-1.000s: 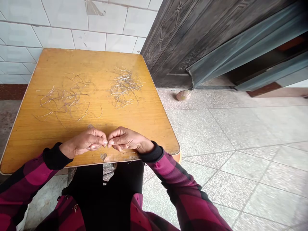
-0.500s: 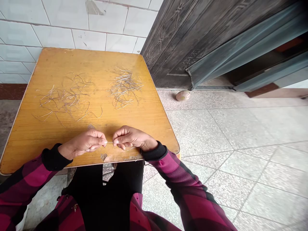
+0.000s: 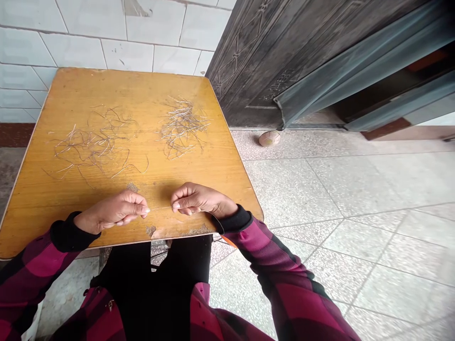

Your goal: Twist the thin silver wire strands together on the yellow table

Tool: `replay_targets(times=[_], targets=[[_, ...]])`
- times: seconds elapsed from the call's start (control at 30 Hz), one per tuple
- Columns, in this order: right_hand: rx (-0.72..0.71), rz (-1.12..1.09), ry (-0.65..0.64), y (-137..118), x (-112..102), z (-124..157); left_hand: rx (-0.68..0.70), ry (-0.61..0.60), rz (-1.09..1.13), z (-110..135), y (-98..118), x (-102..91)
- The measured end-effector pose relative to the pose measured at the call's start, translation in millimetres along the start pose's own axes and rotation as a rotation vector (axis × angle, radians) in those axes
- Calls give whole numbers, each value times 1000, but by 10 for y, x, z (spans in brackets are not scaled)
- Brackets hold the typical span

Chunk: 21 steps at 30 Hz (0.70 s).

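My left hand (image 3: 113, 211) and my right hand (image 3: 201, 200) hover just over the near edge of a wooden table with a yellow-orange top (image 3: 142, 90). Both pinch a single thin pale strand (image 3: 159, 208), which runs taut between the fingertips, and its loose end curves down past my right wrist. Farther up the table lie a loose, wavy tangle of similar strands (image 3: 95, 144) on the left and a denser pile of straighter strands (image 3: 181, 128) on the right. Neither hand touches these piles.
White wall tiles (image 3: 128, 54) rise behind the table. A dark embossed metal door (image 3: 270, 61) stands at the upper right. A small worn ball (image 3: 269, 139) rests on the speckled tile floor (image 3: 295, 189). The tabletop's near edge is chipped.
My hands have drawn apart, left hand leftward and right hand rightward, and the strand between them now shows longer and taut. The piles have not changed.
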State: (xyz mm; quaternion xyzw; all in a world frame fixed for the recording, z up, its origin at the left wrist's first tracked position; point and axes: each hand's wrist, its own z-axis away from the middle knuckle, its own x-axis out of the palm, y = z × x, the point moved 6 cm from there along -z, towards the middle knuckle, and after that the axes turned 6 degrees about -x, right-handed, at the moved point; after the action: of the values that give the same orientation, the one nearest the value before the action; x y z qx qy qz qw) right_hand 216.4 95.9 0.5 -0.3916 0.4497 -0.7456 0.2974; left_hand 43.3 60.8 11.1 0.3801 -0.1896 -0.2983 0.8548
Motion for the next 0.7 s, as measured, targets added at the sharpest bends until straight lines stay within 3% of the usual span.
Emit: replay_targets(times=[0.17,0.3,0.37,0.53,0.7], targets=[[-17,-27,71,-9,-175,115,31,47,55,123,23,-214],[-11,-2,73,-9,-169,110,264,240,-12,161,310,-399],[6,67,58,-27,-105,66,334,273,-109,84,436,-357],[-5,354,69,-193,34,-17,103,-64,-265,-267,324,71],[-111,558,72,-287,36,64,129,10,-147,-315,256,96]])
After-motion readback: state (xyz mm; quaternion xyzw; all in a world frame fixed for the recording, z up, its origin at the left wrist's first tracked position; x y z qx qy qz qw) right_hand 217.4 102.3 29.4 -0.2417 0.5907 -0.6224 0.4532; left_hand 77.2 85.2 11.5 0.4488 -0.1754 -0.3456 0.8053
